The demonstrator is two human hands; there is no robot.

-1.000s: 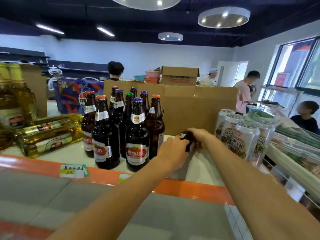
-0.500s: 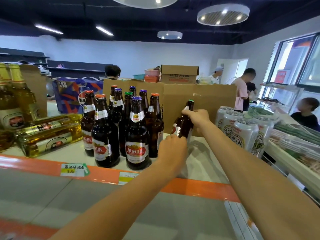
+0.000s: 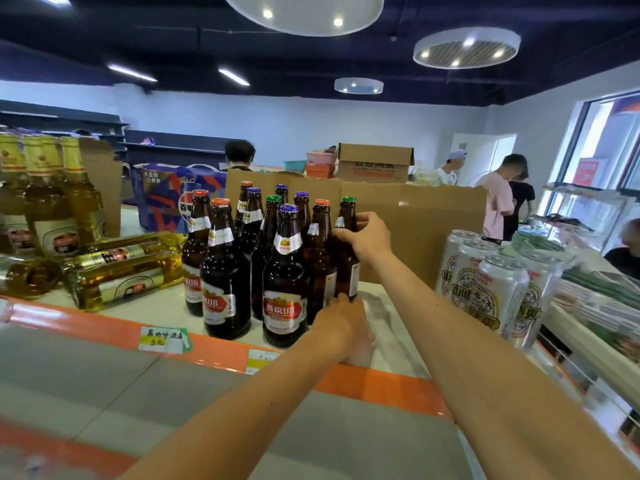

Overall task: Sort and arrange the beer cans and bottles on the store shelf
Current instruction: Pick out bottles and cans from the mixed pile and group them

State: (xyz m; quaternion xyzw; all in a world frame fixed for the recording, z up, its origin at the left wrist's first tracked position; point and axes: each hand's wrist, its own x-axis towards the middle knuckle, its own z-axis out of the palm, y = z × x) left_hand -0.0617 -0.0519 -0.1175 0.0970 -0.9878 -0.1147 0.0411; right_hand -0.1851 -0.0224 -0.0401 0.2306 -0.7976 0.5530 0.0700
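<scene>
Since the earlier frame, green-capped brown bottle [image 3: 347,251] has been brought upright against the brown bottle cluster [image 3: 263,265].
Neck is gripped by right hand [image 3: 367,235], fingers closed round it; left hand [image 3: 341,323] is curled at its base on the white shelf [image 3: 391,327], contact unclear. Cans [image 3: 491,285] stand right of the cluster.

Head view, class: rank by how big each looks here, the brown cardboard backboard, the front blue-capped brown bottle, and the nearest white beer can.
1. Brown cardboard backboard, clearly largest.
2. Front blue-capped brown bottle.
3. Nearest white beer can, shorter than the bottle but wider; both stand near the camera, so this ranking is unsure.
</scene>
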